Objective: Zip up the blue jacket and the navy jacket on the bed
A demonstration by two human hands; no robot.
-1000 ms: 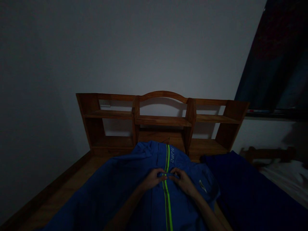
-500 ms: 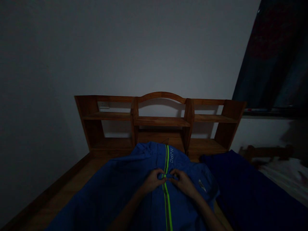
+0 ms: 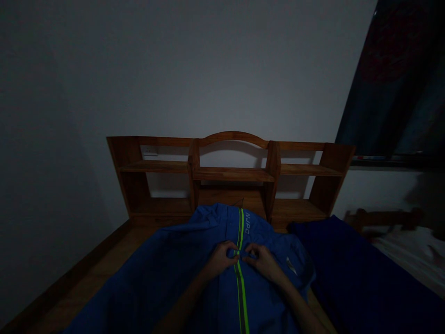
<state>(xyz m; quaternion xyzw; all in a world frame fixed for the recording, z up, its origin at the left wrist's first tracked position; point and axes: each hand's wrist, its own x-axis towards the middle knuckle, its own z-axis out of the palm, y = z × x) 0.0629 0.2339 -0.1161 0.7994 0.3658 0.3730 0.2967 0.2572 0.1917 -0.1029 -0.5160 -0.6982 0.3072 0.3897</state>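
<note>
A blue jacket (image 3: 181,250) lies spread out in front of me, with a yellow-green and grey reflective strip (image 3: 242,292) running down its front and the letters NJPC near the top. My left hand (image 3: 222,257) is closed in a pinch on the jacket at the left side of the strip, where the fabric is gathered up. Just right of the strip, my right hand (image 3: 262,260) has its thumb and forefinger curled together on the jacket's cloth. Dim light hides the exact bit of cloth between the fingertips.
Beyond the jacket stands a wooden shelf unit (image 3: 232,174) against the white wall (image 3: 222,69). Dark blue cloth (image 3: 368,273) lies at the right, with pale bedding (image 3: 413,250) past it. A dark window (image 3: 389,83) is at upper right.
My right hand's fingertips have drawn slightly away from the strip, and the pinched fold between the hands looks smaller. The left hand stays almost in place.
</note>
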